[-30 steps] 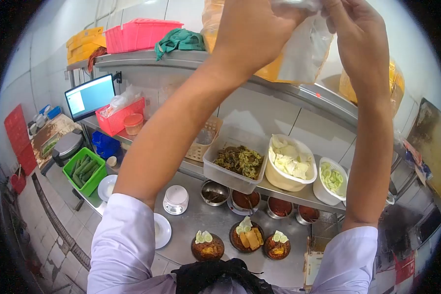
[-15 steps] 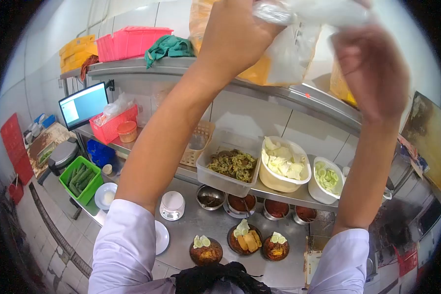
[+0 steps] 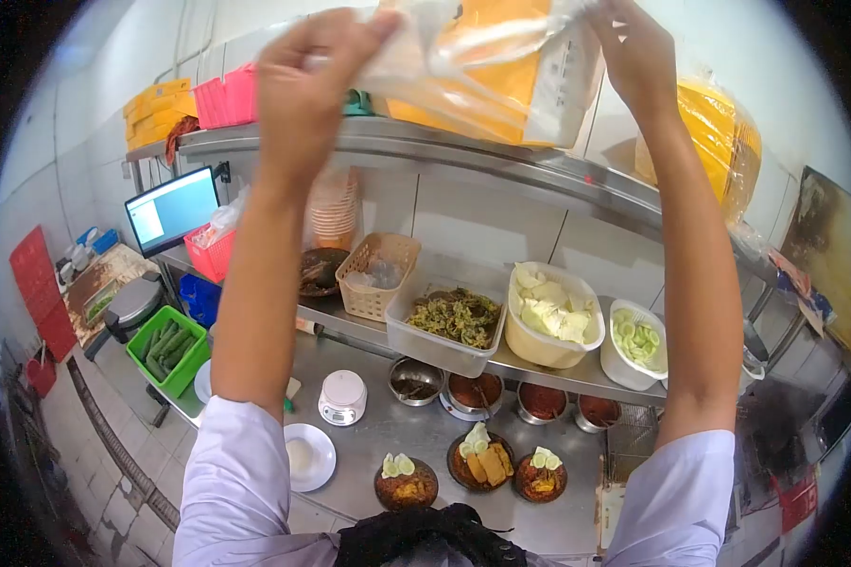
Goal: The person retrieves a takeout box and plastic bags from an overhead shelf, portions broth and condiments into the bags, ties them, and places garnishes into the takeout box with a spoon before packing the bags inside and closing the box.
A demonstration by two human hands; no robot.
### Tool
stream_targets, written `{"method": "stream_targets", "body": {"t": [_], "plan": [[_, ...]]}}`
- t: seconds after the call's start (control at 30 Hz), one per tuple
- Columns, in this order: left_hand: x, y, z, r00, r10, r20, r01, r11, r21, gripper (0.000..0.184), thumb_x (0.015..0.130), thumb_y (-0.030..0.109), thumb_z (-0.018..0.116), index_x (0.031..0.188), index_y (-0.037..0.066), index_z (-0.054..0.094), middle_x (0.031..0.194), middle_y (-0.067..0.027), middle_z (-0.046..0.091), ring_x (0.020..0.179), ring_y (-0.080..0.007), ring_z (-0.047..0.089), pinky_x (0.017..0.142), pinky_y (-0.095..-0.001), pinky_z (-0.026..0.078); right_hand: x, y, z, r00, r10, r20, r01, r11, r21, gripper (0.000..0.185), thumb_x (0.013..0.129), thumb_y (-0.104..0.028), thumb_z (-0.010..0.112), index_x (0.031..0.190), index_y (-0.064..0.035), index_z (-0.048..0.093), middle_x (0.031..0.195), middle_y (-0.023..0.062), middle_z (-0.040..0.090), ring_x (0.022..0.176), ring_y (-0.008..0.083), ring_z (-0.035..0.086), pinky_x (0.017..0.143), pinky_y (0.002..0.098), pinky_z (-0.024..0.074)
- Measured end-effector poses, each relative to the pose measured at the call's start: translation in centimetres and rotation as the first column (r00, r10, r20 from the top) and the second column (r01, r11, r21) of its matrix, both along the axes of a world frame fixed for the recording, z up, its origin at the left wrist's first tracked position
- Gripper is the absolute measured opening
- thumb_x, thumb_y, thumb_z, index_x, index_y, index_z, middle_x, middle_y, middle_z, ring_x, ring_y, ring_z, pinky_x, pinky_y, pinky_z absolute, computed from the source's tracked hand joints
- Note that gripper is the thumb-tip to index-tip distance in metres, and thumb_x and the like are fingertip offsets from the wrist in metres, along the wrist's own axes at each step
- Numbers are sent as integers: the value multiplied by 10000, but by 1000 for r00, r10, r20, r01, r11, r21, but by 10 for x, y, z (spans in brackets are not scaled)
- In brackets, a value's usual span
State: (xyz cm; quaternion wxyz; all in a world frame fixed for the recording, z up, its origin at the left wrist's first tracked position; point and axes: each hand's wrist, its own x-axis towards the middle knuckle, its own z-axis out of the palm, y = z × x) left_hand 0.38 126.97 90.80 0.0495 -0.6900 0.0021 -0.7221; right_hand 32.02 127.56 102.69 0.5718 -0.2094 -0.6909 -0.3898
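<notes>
Above the upper steel shelf [image 3: 369, 142], a clear plastic bag [image 3: 408, 59] is stretched between my two hands. My left hand [image 3: 317, 71] is closed on its left side, with the fingers slightly blurred. On the right, my right hand [image 3: 638, 59] grips the other side near the top of the view; its fingertips are partly hidden. Behind the plastic stands an orange-yellow package [image 3: 501, 57] on the shelf. Below my arms, three dark plates of food, a left plate [image 3: 407, 484], a middle plate [image 3: 463, 472] and a right plate [image 3: 540, 487], sit on the steel counter.
The lower shelf holds a tub of fried greens [image 3: 454, 317], a cabbage tub [image 3: 550, 317] and a cucumber tub [image 3: 635, 342]. Beneath it are a white scale [image 3: 342, 395] and several metal bowls of red sauce. A wrapped yellow package [image 3: 704, 142] stands upper right.
My left hand has moved left and down, and my right hand left and up. The bunched clear plastic is now spread out between them.
</notes>
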Motion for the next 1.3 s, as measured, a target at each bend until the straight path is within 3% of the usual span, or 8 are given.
{"method": "stream_targets", "body": {"t": [0.17,0.27,0.4,0.63,0.93,1.03,1.17,1.3], "plan": [[-2,-18,3,990,-134,30,137,984,-112,284,972,187,826,1197,53,715,1040,-13,755,902,-94,658,844,-275,525,6,24,-5,987,-161,8,161,987,-5,126,990,-122,669,999,3,679,869,170,727,827,329,718,754,420,587],[25,-40,-13,942,222,-250,-263,954,-142,431,934,238,860,1285,66,680,1048,-28,759,899,-152,690,822,-329,542,12,38,6,722,509,-469,-653,725,-219,228,1002,-203,686,993,25,684,870,158,735,792,332,707,773,420,597],[55,-36,-31,736,576,-355,-576,809,116,521,889,345,889,1292,87,683,990,-70,735,817,-234,681,766,-390,540,73,59,15,520,443,-730,-788,578,-211,251,1042,-134,632,1243,15,622,1136,103,690,1074,251,647,926,394,509],[83,-13,-19,802,579,144,-595,795,117,517,870,484,874,1095,50,704,963,-118,693,886,-279,666,802,-401,527,18,-33,-50,981,193,17,-192,958,214,238,1048,-84,530,1180,14,702,1175,118,749,1119,240,715,1002,351,522],[73,27,25,995,98,13,-84,911,-405,471,933,292,815,1280,37,622,1195,-125,666,1124,-281,639,1029,-464,450,-11,-3,-41,962,-271,-31,269,962,-45,279,1059,-255,583,1095,-55,775,1155,189,770,1088,427,706,958,459,557],[73,16,28,892,-335,304,348,937,12,167,1065,189,723,1063,23,706,932,-23,712,839,-68,623,768,-256,520,-17,4,-41,804,-590,66,572,799,185,332,1091,-260,592,1257,-11,734,1318,182,736,1184,384,703,1020,451,546],[60,-16,40,930,-204,306,159,973,166,202,1095,211,691,1049,14,702,893,6,689,817,-52,579,750,-224,484,4,80,5,627,-778,18,418,356,836,315,1058,-260,664,1239,-6,708,1246,198,718,1114,347,703,986,463,551],[51,-25,37,941,-35,336,-47,972,232,191,1082,192,699,1083,3,732,912,-10,716,837,-81,594,803,-259,488,-68,-11,15,800,-416,433,433,899,63,383,1042,-335,692,1130,37,720,1006,185,768,895,280,743,830,418,609]]}}
